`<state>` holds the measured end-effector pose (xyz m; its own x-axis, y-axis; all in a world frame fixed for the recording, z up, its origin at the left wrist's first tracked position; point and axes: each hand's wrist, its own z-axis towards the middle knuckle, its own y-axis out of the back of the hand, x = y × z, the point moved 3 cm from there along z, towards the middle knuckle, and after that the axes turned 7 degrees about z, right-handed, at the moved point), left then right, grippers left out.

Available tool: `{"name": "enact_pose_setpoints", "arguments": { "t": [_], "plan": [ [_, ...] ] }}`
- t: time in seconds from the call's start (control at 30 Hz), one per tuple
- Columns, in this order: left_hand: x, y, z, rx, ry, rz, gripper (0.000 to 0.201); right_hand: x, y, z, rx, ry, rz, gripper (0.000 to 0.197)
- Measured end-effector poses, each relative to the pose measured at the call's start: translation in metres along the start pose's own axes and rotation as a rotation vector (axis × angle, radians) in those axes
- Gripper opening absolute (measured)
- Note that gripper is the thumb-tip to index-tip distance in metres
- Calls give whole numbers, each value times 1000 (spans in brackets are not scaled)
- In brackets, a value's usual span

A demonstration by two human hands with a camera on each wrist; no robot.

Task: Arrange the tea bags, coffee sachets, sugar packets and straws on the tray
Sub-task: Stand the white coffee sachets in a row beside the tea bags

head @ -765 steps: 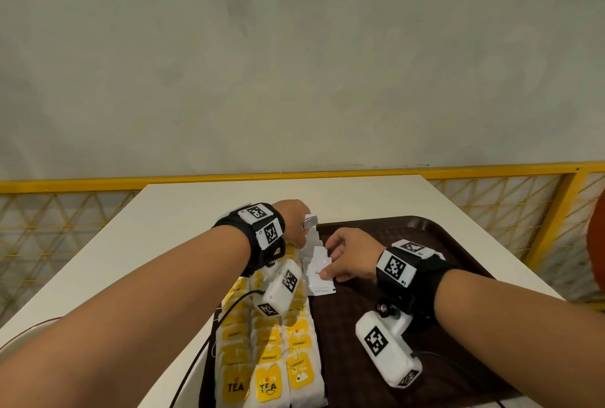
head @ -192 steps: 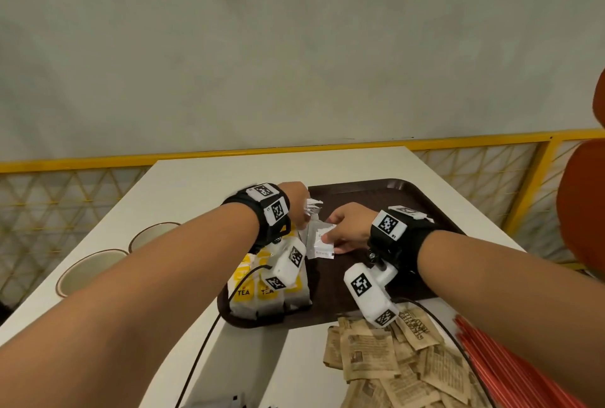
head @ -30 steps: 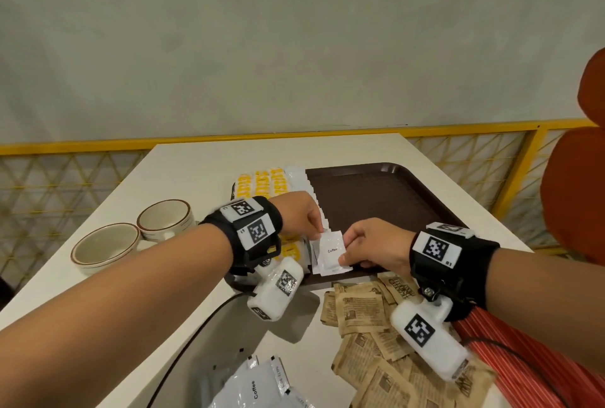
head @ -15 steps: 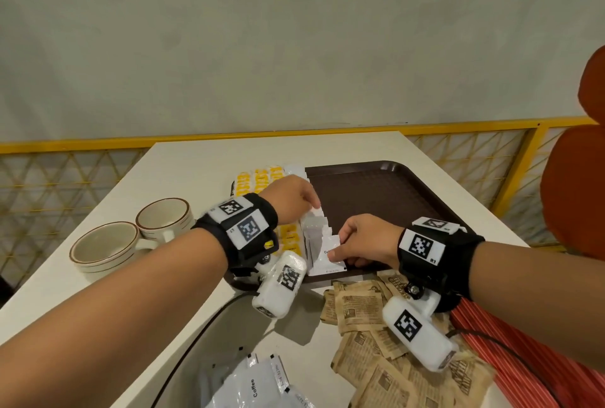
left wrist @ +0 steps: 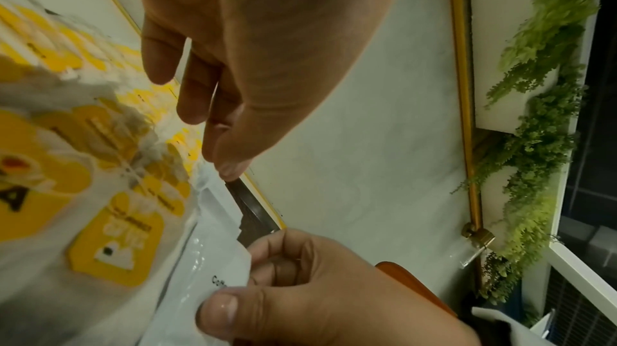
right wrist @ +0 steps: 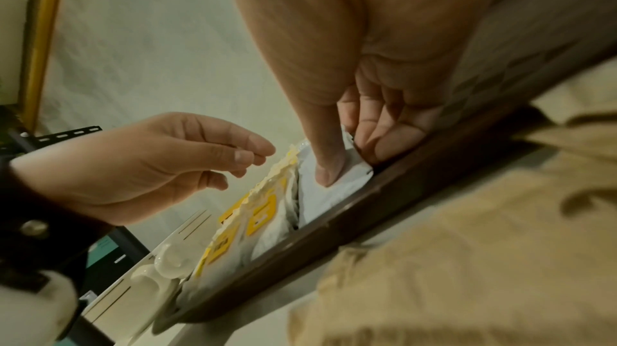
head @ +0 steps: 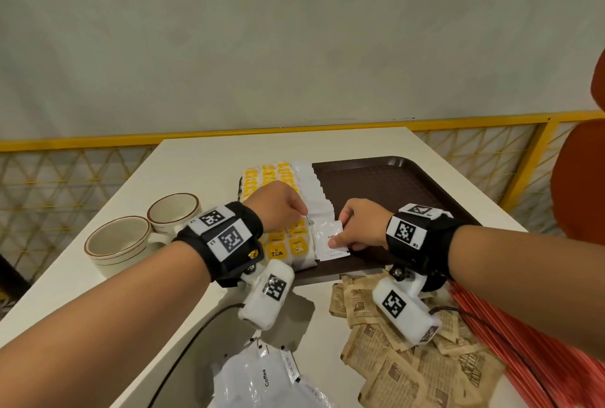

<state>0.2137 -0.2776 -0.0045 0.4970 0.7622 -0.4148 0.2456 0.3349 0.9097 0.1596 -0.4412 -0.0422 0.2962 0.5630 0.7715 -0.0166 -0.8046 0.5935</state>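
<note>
Right-wrist view only: thumb [right wrist: 328, 174] atop sachet [right wrist: 333, 193].

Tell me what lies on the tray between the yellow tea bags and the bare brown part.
In the head view, a row of white coffee sachets runs between the tea bags and the tray floor.

"Coffee" on loose white sachet [head: 265, 378]; "TEA" on yellow tea bag tag [head: 277, 251]

I see a dark brown textured tray [head: 393, 185], yellow-tagged white tea bags [head: 278, 178], a white coffee sachet [head: 327, 240] with black lettering, tan sugar packets [head: 409, 371] printed in brown, red straws [head: 540, 358], and cream cups [head: 121, 243] with brown rims.
</note>
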Motion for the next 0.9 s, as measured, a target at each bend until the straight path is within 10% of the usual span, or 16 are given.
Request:
{"name": "enact_pose_setpoints", "arguments": {
  "t": [0.9],
  "plan": [
    [11,6,20,-44,76,-16,27,-1,-7,-15,59,149,-60,48]
  ]
}}
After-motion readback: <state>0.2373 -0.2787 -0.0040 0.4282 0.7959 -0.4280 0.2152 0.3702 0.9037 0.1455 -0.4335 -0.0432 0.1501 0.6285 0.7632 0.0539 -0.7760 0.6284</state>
